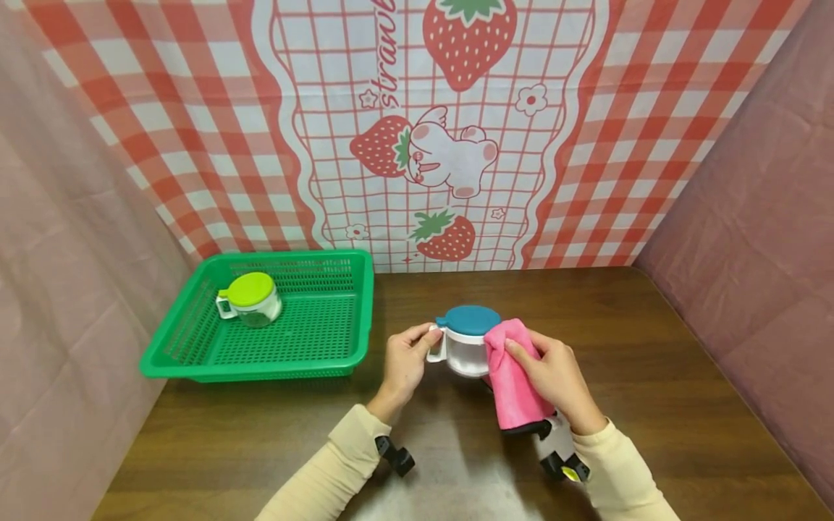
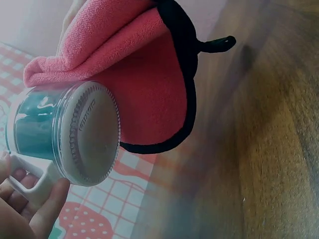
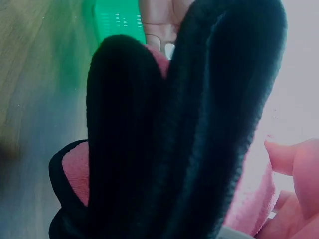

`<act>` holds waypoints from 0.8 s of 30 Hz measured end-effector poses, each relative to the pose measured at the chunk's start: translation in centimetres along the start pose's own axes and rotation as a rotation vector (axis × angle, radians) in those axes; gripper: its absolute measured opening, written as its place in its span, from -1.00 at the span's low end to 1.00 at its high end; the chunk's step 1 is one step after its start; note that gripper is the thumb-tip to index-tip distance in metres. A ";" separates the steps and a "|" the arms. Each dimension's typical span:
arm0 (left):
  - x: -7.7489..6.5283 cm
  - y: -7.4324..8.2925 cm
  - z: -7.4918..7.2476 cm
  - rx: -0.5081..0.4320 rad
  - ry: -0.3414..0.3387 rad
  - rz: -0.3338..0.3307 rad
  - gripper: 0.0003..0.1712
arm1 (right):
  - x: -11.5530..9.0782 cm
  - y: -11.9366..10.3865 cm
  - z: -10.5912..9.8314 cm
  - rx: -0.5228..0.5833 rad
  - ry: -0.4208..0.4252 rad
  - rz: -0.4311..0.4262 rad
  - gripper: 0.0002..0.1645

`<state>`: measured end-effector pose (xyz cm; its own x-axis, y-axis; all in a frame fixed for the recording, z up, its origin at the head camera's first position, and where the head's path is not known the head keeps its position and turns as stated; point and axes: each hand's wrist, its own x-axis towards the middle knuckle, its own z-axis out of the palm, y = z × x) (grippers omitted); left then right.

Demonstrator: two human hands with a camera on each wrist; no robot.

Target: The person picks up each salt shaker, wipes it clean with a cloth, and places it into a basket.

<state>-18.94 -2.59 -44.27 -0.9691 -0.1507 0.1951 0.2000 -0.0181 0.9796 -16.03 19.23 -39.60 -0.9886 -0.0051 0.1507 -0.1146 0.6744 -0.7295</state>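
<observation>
A clear jar [image 1: 464, 357] with a blue lid [image 1: 472, 320] and a white handle is held up off the table, its ribbed base facing the left wrist camera. My left hand [image 1: 405, 363] grips the white handle [image 2: 40, 178], thumb on top. On the jar's other side, my right hand [image 1: 555, 370] holds a pink cloth [image 1: 516, 380] against the jar's wall and lid edge. Black edging and a small loop [image 2: 217, 46] show on the hanging cloth. In the right wrist view, the cloth's dark folds hide most of the jar; part of the right hand [image 3: 299, 184] shows at the edge.
On the left of the brown wooden table [image 1: 443, 463] stands a green plastic basket [image 1: 300, 365]. Inside it, at the back left, sits a similar jar with a lime-green lid [image 1: 250, 289]. A strawberry-patterned cloth [image 1: 423, 145] hangs behind, with pinkish curtains [image 1: 749, 188] at both sides.
</observation>
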 end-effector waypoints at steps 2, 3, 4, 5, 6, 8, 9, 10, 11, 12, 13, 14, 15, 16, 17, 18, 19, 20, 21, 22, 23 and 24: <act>-0.1 0.0 0.0 0.006 0.001 -0.002 -0.79 | 0.0 0.0 0.1 0.000 0.010 -0.004 -0.66; 0.0 0.0 0.0 0.006 0.001 -0.003 -0.79 | 0.0 0.1 0.2 0.004 0.013 -0.005 -0.68; 0.0 0.0 0.0 0.006 0.000 -0.008 -0.79 | 0.0 0.1 0.2 0.010 0.013 -0.006 -0.70; 0.0 0.0 0.0 0.009 -0.003 -0.011 -0.79 | 0.0 0.2 0.2 0.020 0.012 -0.005 -0.71; 0.0 0.1 0.0 0.010 -0.009 -0.014 -0.79 | 0.1 0.2 0.3 0.034 0.011 -0.005 -0.72; 0.0 0.2 -0.1 0.011 -0.026 -0.022 -0.78 | 0.1 0.3 0.3 0.066 0.008 -0.003 -0.73; 0.1 0.3 -0.1 0.013 -0.034 -0.027 -0.77 | 0.1 0.4 0.3 0.085 0.005 0.000 -0.73; 0.1 0.3 -0.2 0.015 -0.042 -0.032 -0.76 | 0.2 0.4 0.4 0.101 0.001 0.002 -0.73; 0.2 0.4 -0.2 0.017 -0.049 -0.036 -0.76 | 0.2 0.5 0.4 0.115 -0.001 0.004 -0.73; 0.2 0.4 -0.2 0.018 -0.055 -0.038 -0.75 | 0.2 0.5 0.4 0.129 -0.004 0.005 -0.74; 0.2 0.5 -0.3 0.020 -0.059 -0.038 -0.75 | 0.2 0.5 0.4 0.141 -0.005 0.009 -0.74; 0.2 0.5 -0.3 0.025 -0.061 -0.037 -0.75 | 0.2 0.5 0.5 0.150 -0.007 0.012 -0.74; 0.2 0.5 -0.3 0.025 -0.061 -0.036 -0.74 | 0.2 0.5 0.5 0.156 -0.008 0.014 -0.74; 0.2 0.4 -0.3 0.025 -0.060 -0.034 -0.74 | 0.2 0.6 0.5 0.161 -0.009 0.016 -0.74; 0.2 0.4 -0.3 0.025 -0.058 -0.033 -0.74 | 0.2 0.6 0.6 0.164 -0.010 0.017 -0.74; 0.2 0.4 -0.3 0.025 -0.056 -0.030 -0.74 | 0.2 0.6 0.6 0.167 -0.010 0.018 -0.74; 0.2 0.3 -0.3 0.022 -0.055 -0.030 -0.74 | 0.2 0.6 0.6 0.170 -0.009 0.018 -0.74; 0.2 0.3 -0.3 0.015 -0.054 -0.031 -0.74 | 0.2 0.5 0.6 0.173 -0.010 0.020 -0.74; 0.2 0.3 -0.3 0.008 -0.054 -0.032 -0.74 | 0.2 0.5 0.6 0.178 -0.009 0.022 -0.73; 0.2 0.2 -0.3 -0.002 -0.056 -0.032 -0.75 | 0.2 0.5 0.6 0.183 -0.009 0.024 -0.71; 0.2 0.2 -0.3 -0.010 -0.058 -0.031 -0.75 | 0.2 0.5 0.6 0.190 -0.009 0.031 -0.69; 0.2 0.2 -0.3 -0.018 -0.060 -0.030 -0.75 | 0.2 0.5 0.6 0.198 -0.010 0.039 -0.66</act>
<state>-19.09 -2.91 -44.01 -0.9816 -0.0899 0.1684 0.1725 -0.0400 0.9842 -16.37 19.14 -40.32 -0.9935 0.0105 0.1136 -0.0920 0.5157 -0.8518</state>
